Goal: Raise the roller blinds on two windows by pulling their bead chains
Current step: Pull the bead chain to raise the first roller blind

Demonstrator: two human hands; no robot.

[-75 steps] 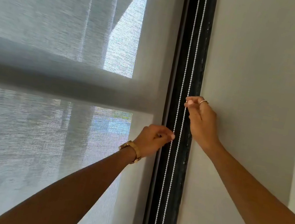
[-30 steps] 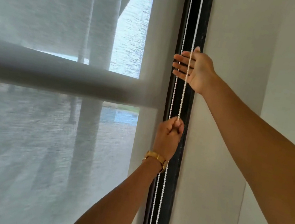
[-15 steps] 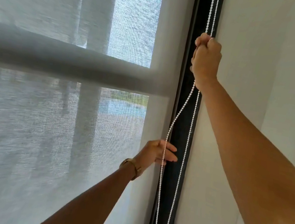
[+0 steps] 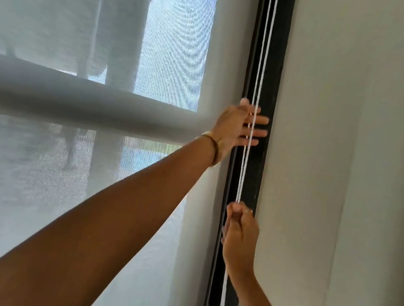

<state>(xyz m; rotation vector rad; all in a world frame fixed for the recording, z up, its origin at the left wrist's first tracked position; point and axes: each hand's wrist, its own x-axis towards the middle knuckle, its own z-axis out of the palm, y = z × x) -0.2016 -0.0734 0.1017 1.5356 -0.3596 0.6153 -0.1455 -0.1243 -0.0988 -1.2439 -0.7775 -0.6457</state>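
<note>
Here my right hand (image 4: 239, 236) pinches the thin white bead chain (image 4: 245, 171); it looks light and slippery. Above this grip my left hand (image 4: 237, 129) is spread, ready to clench there.

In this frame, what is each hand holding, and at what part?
The right hand pinches the bead chain at its fingertips, low on the hanging run. The left hand, higher up, is open with fingers spread behind the chain, holding nothing.
</note>
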